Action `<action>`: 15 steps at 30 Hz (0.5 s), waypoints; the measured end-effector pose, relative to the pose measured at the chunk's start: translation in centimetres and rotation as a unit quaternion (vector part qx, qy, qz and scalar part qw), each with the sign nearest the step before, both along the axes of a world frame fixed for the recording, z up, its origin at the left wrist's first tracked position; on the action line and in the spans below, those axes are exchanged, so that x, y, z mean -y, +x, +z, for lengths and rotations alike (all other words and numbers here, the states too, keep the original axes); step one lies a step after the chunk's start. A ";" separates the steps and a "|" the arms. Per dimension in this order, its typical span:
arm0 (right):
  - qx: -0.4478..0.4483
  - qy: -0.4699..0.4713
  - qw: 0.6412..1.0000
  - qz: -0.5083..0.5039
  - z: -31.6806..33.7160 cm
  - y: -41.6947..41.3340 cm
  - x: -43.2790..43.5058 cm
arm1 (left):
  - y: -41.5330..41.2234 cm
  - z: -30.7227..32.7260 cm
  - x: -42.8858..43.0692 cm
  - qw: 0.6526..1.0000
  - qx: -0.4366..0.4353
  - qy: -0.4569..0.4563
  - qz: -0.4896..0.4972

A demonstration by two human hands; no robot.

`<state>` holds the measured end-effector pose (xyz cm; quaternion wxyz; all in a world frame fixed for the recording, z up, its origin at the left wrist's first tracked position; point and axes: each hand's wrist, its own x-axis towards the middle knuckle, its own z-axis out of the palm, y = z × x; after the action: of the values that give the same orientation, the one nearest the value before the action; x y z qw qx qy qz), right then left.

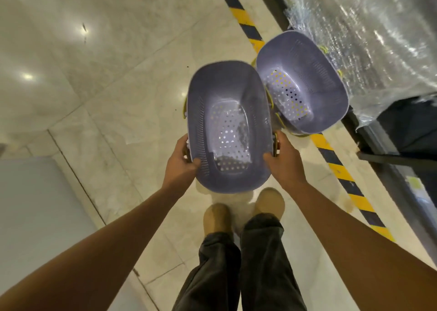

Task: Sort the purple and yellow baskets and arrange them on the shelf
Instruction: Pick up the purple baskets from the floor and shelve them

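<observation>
Item 1: purple basket (pixel 227 126), perforated, held above the marble floor (pixel 106 74). Your left hand (pixel 183 160) grips its near-left rim and your right hand (pixel 285 159) the near-right rim, thumbs curled inside.
Item 2: second purple basket (pixel 302 83), tilted, just beside the first, over the striped floor tape (pixel 340 171), near the plastic wrapping (pixel 378 26).

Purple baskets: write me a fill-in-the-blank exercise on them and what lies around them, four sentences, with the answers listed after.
1. The number of hands gripping the near basket at its rim is ____: the left hand and the right hand.
2. The far basket, with no hand on it, sits to the ____ of the near basket.
3. Both baskets are ____ inside.
4. The floor tape has black and ____ stripes.

Missing words: two; right; purple; yellow.
</observation>
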<state>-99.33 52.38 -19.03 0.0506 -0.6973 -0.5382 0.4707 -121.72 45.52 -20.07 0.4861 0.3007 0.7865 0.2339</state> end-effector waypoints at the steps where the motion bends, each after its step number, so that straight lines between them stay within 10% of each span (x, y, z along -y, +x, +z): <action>1: 0.003 0.003 1.000 -0.014 1.5 0.3 0.6 | 0.1 1.7 0.1 1.000 0.000 0.005 -0.011; 15: 0.018 0.039 0.977 -0.210 15.4 12.1 13.9 | 10.8 15.1 3.7 0.974 -0.004 0.051 -0.219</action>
<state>-87.28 38.46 -3.63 0.1657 -0.8005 -0.3988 0.4156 -110.89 41.83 -4.96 0.5065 0.4908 0.6906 0.1600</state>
